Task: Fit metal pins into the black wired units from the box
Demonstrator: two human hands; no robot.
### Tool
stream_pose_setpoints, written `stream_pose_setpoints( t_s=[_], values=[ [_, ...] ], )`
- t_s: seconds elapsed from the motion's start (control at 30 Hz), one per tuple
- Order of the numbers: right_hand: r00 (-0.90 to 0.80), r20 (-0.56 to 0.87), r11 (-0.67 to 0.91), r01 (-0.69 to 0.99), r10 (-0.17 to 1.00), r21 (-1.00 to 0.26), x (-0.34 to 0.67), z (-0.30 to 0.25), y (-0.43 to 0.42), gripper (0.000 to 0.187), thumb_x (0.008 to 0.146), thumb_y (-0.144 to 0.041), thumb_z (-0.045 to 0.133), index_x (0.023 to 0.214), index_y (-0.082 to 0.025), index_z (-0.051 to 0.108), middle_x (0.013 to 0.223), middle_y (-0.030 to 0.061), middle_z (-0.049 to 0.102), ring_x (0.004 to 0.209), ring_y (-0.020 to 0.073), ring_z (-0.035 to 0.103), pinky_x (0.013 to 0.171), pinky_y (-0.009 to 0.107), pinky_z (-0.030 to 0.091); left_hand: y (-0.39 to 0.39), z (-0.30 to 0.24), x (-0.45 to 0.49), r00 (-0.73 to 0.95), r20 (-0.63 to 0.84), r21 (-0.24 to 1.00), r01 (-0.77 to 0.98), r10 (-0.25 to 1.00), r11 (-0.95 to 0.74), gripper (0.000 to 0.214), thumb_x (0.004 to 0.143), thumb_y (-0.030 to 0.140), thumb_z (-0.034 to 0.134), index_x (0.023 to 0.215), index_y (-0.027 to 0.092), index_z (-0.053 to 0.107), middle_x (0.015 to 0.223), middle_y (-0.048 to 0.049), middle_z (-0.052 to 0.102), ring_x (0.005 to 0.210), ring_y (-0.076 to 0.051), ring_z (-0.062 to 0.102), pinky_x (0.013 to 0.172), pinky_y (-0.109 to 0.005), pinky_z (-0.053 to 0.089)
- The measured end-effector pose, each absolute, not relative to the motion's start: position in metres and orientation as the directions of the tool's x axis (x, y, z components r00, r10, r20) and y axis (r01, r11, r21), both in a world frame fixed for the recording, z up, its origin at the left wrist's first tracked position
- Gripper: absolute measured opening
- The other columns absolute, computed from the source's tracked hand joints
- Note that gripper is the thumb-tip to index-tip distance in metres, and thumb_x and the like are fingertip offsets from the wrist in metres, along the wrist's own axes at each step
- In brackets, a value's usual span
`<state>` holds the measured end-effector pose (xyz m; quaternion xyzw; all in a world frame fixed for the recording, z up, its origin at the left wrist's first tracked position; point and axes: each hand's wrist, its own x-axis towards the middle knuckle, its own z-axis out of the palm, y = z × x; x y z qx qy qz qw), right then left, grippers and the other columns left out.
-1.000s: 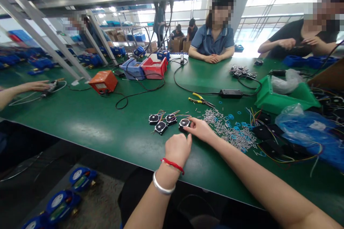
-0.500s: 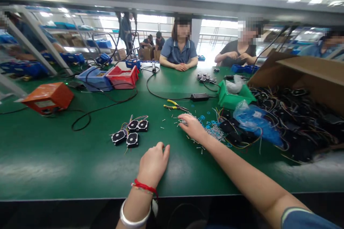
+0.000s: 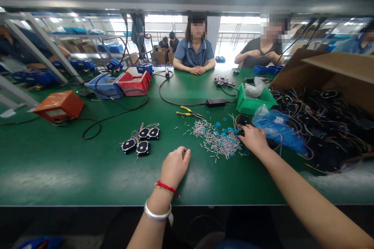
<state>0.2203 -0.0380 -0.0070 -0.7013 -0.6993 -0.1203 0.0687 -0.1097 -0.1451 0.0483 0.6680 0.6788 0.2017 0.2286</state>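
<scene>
My right hand (image 3: 254, 140) lies over the small black cooling fans right of the screw pile. Its fingers curl down onto one dark fan (image 3: 241, 132), mostly hidden beneath them. Another black fan (image 3: 243, 120) with coloured wires sits just beyond. My left hand (image 3: 175, 167) rests on the green table (image 3: 96, 179), back upward, fingers curled under; whatever they might hold is hidden. Left of it are several square black fans (image 3: 143, 148) with wires. Between the hands spreads a pile of small silver screws (image 3: 217, 140), with blue rings (image 3: 217, 124) among them.
Yellow-handled pliers (image 3: 188, 113) lie beyond the screws. A green bin (image 3: 254, 103), blue plastic bag (image 3: 280, 128) and cardboard box (image 3: 327, 70) of wired fans stand right. Cables, a red bin (image 3: 134, 83) and an orange box (image 3: 60, 106) are left. A co-worker (image 3: 195, 52) sits opposite.
My right hand has moved right from above the screw pile to the black fans, uncovering the screws. My left hand has shifted slightly right and forward. The view has turned a little.
</scene>
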Motion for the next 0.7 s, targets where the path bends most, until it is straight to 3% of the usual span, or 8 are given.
stream_pose_setpoints(
  t_s=[0.2, 0.4, 0.53, 0.6, 0.7],
  values=[
    [-0.093, 0.234, 0.085, 0.996, 0.968, 0.041, 0.225, -0.002, -0.044, 0.037, 0.08, -0.029, 0.057, 0.114, -0.014, 0.057, 0.109, 0.0153, 0.055, 0.099, 0.0284, 0.051, 0.084, 0.038, 0.039, -0.146, 0.041, -0.116, 0.056, -0.012, 0.695, 0.718, 0.998, -0.032, 0.035, 0.087, 0.043, 0.036, 0.087, 0.019, 0.061, 0.081, -0.0075, 0.067, 0.066, -0.016, 0.061, 0.063, -0.025, 0.039],
    [-0.093, 0.35, 0.149, 0.979, 0.932, -0.136, 0.202, 0.031, -0.044, 0.04, 0.081, -0.03, 0.057, 0.118, -0.015, 0.055, 0.112, 0.0147, 0.055, 0.103, 0.0298, 0.05, 0.089, 0.042, 0.039, -0.147, 0.039, -0.119, 0.102, -0.018, 0.857, 0.514, 0.995, -0.037, 0.032, 0.085, 0.043, 0.04, 0.086, 0.019, 0.062, 0.078, -0.0061, 0.066, 0.066, -0.016, 0.061, 0.064, -0.027, 0.043],
    [-0.332, 0.41, 0.47, 0.829, 0.849, -0.302, 0.134, 0.053, -0.074, 0.048, 0.08, -0.028, 0.06, 0.125, -0.02, 0.047, 0.118, 0.0097, 0.053, 0.111, 0.0269, 0.047, 0.096, 0.042, 0.037, -0.144, 0.038, -0.104, 0.155, -0.137, 0.99, 0.051, 0.978, 0.131, 0.032, 0.081, 0.04, 0.051, 0.1, 0.017, 0.06, 0.099, -0.0107, 0.064, 0.082, -0.019, 0.063, 0.068, -0.028, 0.048],
    [-0.471, 0.392, 0.606, 0.696, 0.79, -0.385, 0.094, 0.057, -0.091, 0.048, 0.079, -0.025, 0.059, 0.126, -0.023, 0.046, 0.119, 0.0072, 0.053, 0.112, 0.0243, 0.046, 0.098, 0.041, 0.037, -0.141, 0.035, -0.097, 0.183, -0.187, 0.947, -0.227, 0.965, 0.227, 0.035, 0.079, 0.037, 0.056, 0.107, 0.016, 0.058, 0.109, -0.0121, 0.06, 0.089, -0.019, 0.061, 0.073, -0.03, 0.05],
    [-0.61, 0.366, 0.695, 0.477, 0.703, -0.538, 0.052, 0.055, -0.099, 0.049, 0.08, -0.026, 0.059, 0.126, -0.024, 0.045, 0.121, 0.0055, 0.052, 0.113, 0.0201, 0.047, 0.099, 0.037, 0.037, -0.133, 0.029, -0.094, 0.144, -0.211, 0.838, -0.483, 0.967, 0.255, 0.029, 0.077, 0.03, 0.06, 0.102, 0.014, 0.058, 0.101, -0.0103, 0.062, 0.081, -0.015, 0.062, 0.071, -0.028, 0.051]
  ],
)
